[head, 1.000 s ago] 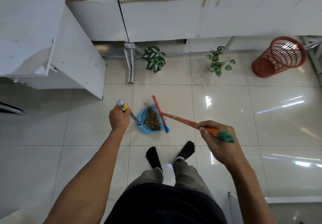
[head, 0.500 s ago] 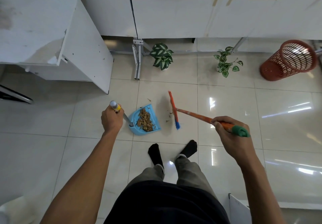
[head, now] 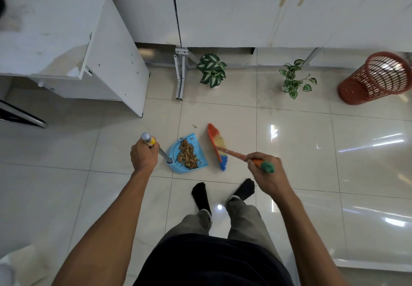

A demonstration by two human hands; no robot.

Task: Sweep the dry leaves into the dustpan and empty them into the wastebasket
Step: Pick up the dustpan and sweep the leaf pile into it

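Note:
A blue dustpan (head: 201, 164) lies on the tiled floor in front of my feet, with a heap of dry brown leaves (head: 186, 154) in it. My left hand (head: 142, 155) grips the top of its long metal handle. Just right of the pan stands a broom (head: 217, 145) with orange, yellow and blue bristles, its head a short gap from the pan's open edge. My right hand (head: 266, 174) grips the broom's orange stick near its green end cap. One small leaf scrap (head: 194, 126) lies on the floor beyond the pan. A red mesh wastebasket (head: 374, 78) stands at the far right.
White cabinets (head: 223, 18) run along the back wall, and a white desk panel (head: 116, 63) juts out at the left. Two small potted plants (head: 211, 69) (head: 294, 83) and a folded metal leg (head: 180, 74) stand at the cabinets' foot. Glossy floor tiles stretch toward the wastebasket.
The broom head left the dustpan and now stands just right of it, bristles facing me. The dustpan shifted slightly left. The view moved closer and tilted.

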